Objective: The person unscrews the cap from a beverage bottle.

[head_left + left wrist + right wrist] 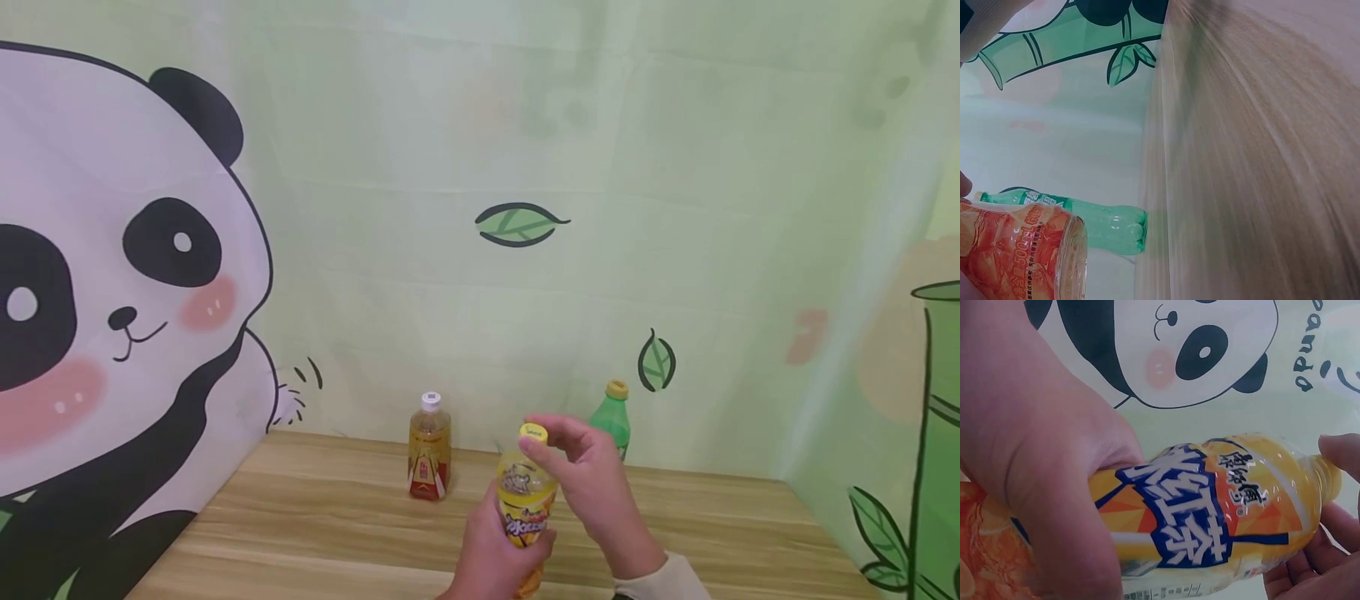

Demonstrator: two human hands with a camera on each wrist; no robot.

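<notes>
A drink bottle with a yellow and orange label [525, 507] is held off the wooden table, in front of me. My left hand [498, 542] grips it round the lower body, as the right wrist view also shows with its label [1191, 512] facing that camera. At the top, my right hand [592, 479] pinches the yellow cap [534, 432] between thumb and fingers. The cap [1330, 478] sits on the bottle's neck. In the left wrist view the bottle's orange lower end [1022, 250] appears, clear plastic at its base.
On the wooden table [315, 500] a bottle with a white cap and red-gold label [430, 454] stands to the left. A green bottle with a yellow cap [615, 417] stands behind my right hand. A panda-printed backdrop [420, 292] rises behind the table.
</notes>
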